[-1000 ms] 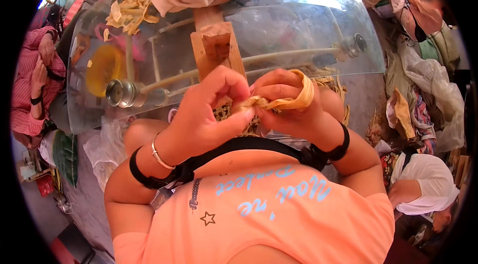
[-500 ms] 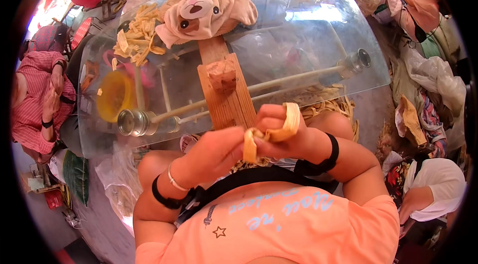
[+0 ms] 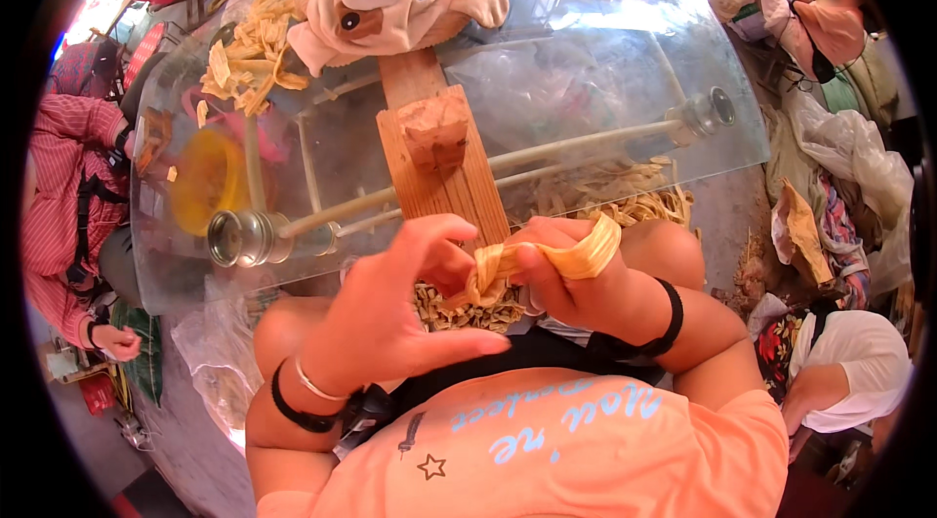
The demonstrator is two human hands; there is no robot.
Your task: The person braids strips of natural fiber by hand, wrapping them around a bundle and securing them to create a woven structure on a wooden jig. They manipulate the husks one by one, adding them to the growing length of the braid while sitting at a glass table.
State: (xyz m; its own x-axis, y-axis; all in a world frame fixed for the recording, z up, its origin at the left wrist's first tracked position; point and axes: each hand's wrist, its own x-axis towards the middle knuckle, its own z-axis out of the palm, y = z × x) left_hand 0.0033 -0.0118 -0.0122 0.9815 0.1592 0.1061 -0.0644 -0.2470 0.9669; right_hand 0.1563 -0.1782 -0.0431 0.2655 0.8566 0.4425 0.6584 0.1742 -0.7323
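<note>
A pale yellow, flat strip of dried plant fibre [image 3: 590,252] is looped into a knot-like turn in front of my chest. My right hand [image 3: 595,289] pinches it between thumb and fingers, with one ribbed end bending over the fingers. On the other side of the loop, my left hand [image 3: 366,298] is open, its thumb stretched well apart from the index finger. Its curled inner fingers are close to the loop; whether they touch it is unclear. Beneath the hands, a heap of short cut or braided pieces [image 3: 468,311] lies at my lap, partly hidden.
A glass table [image 3: 605,98] stands ahead, bearing a wooden block stand [image 3: 444,162], a plush dog-faced item [image 3: 390,5] and a pile of dried strips [image 3: 256,44]. More strips [image 3: 644,201] lie by my right knee. A co-worker in a striped shirt [image 3: 73,196] sits at left.
My left hand has spread open and drawn left from the strip. The right hand still grips it and has shifted slightly right. At left, the co-worker's hands have parted.
</note>
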